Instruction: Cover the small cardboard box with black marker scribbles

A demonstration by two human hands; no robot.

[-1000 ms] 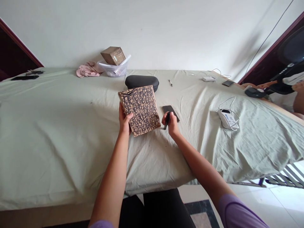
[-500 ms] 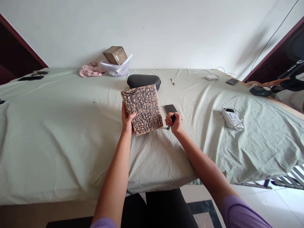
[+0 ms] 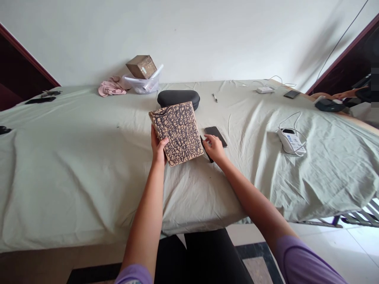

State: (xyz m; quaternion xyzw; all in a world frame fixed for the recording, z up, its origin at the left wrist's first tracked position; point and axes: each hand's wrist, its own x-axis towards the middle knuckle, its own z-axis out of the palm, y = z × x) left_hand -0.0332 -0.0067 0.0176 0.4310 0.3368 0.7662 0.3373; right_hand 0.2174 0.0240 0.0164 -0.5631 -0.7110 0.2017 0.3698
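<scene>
My left hand (image 3: 158, 149) grips the lower left edge of a flat brown kraft-paper packet (image 3: 177, 133) covered in black scribbled loops, holding it tilted up off the sheet. My right hand (image 3: 214, 148) is next to the packet's right edge, its fingers apart and holding nothing. A black marker (image 3: 206, 148) lies slanted on the sheet, partly under that hand and touching neither finger clearly. Just above the hand lies a black smartphone (image 3: 215, 136).
A sage-green sheet (image 3: 74, 165) covers the wide surface. Along its far side are a black hard case (image 3: 178, 99), a small pen (image 3: 214, 97), a plastic tub (image 3: 142, 83) holding a cardboard box (image 3: 141, 67), and a pink cloth (image 3: 111, 87). A white corded device (image 3: 291, 142) sits right.
My right hand has let go of the black marker, which now lies on the sheet by the packet. Its fingers have opened. The packet remains in my left hand.
</scene>
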